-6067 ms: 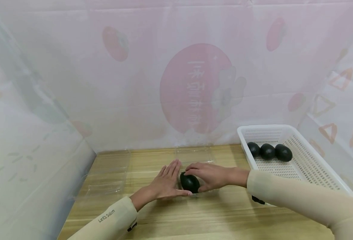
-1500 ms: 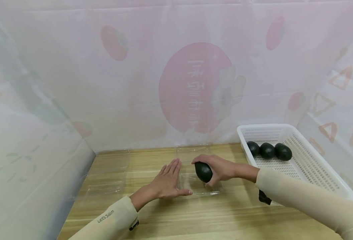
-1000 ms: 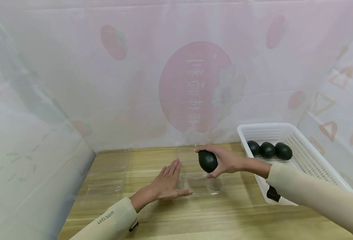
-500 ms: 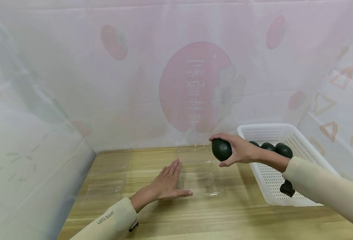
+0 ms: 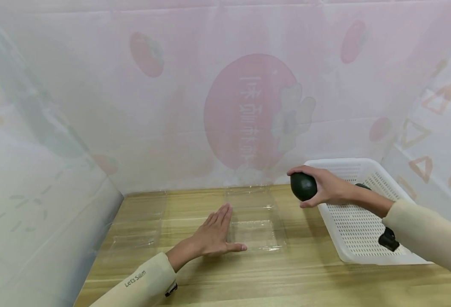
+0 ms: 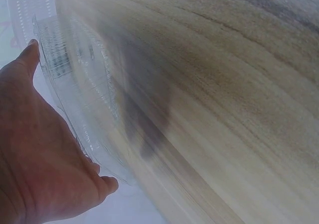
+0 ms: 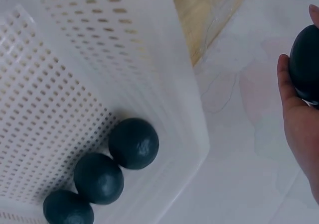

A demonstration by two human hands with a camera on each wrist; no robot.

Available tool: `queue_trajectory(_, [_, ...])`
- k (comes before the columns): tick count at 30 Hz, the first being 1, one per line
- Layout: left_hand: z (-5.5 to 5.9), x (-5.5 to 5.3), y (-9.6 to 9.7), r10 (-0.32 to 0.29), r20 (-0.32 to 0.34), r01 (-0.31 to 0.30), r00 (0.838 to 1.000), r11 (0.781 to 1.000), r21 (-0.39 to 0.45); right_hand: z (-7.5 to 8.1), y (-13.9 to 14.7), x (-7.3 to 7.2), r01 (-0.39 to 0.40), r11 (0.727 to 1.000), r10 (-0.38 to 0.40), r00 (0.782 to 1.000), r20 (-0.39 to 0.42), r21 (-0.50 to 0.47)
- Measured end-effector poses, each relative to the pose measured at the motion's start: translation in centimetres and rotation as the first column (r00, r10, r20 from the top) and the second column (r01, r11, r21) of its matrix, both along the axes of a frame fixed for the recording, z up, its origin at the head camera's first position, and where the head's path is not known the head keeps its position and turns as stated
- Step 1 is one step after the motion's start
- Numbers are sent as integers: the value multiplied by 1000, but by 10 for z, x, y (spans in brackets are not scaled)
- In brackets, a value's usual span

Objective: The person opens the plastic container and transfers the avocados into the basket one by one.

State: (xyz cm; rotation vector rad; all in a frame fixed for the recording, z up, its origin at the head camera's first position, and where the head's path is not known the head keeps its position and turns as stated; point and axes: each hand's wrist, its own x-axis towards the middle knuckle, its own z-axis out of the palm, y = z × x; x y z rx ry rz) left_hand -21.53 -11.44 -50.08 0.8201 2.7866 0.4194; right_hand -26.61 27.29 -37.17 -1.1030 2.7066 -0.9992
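My right hand (image 5: 331,187) grips a dark green avocado (image 5: 303,186) between thumb and fingers, raised beside the left rim of the white basket (image 5: 340,251). In the right wrist view the same avocado (image 7: 306,64) shows at the right edge, part of it cut off. My left hand (image 5: 214,236) lies with straight fingers and thumb along the left side of a clear plastic clamshell box (image 5: 254,243). The left wrist view shows the left thumb and fingers at the edge of this clear box (image 6: 87,84). No avocado shows in the box, whose lid stands folded back.
Three avocados (image 7: 98,178) lie in a row at one end of the basket; in the head view my right arm mostly covers them. Another clear plastic box (image 5: 133,238) sits at the left of the wooden table (image 5: 218,285). Printed sheets (image 5: 172,106) wall the table in.
My right hand has lifted the avocado out of the clear box and carried it right and back to the basket's edge. The left hand has stayed at the box.
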Motion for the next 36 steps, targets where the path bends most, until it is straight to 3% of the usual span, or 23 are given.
queue_trajectory(7, [10,5,2,-2,8,2,1000,1000,8,2,27,-2,14,999,-12,998,-66,30])
queue_trajectory(13, [11,6,3,6,-15,-6,1000,1000,-5,0,50,-3,51,997,-46,994,-104,52])
queue_trajectory(20, [11,6,3,0,-16,0,1000,1000,1,-4,72,-3,112,990,-103,989,-109,84])
queue_trajectory(29, [0,1,4,6,-25,-7,1000,1000,-20,-14,94,-4,64,997,-58,992,-112,53])
queue_trajectory(36, [-1,1,5,12,-19,-12,1000,1000,-24,-22,105,-5,66,996,-59,993,-105,68])
